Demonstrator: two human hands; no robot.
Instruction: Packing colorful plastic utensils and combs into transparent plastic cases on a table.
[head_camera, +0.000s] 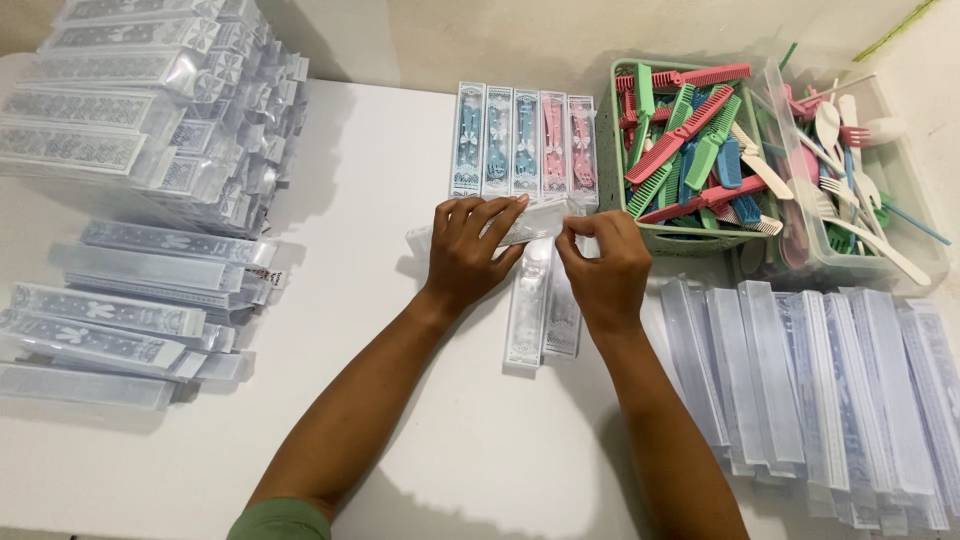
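My left hand (470, 250) grips a long clear plastic sleeve (530, 225) held crosswise over the white table (380, 400). My right hand (605, 270) pinches the sleeve's right end with its fingertips. Just under my hands lie two clear packs (540, 320) side by side. Beyond them stands a row of several filled packs (522, 140), some with blue pieces and some with pink.
A green basket (690, 240) of pink, green and blue combs sits at the back right, next to a clear tub (900, 190) of plastic spoons and forks. Empty clear sleeves (810, 390) lie fanned at the right. Stacks of packed sleeves (140, 130) fill the left side.
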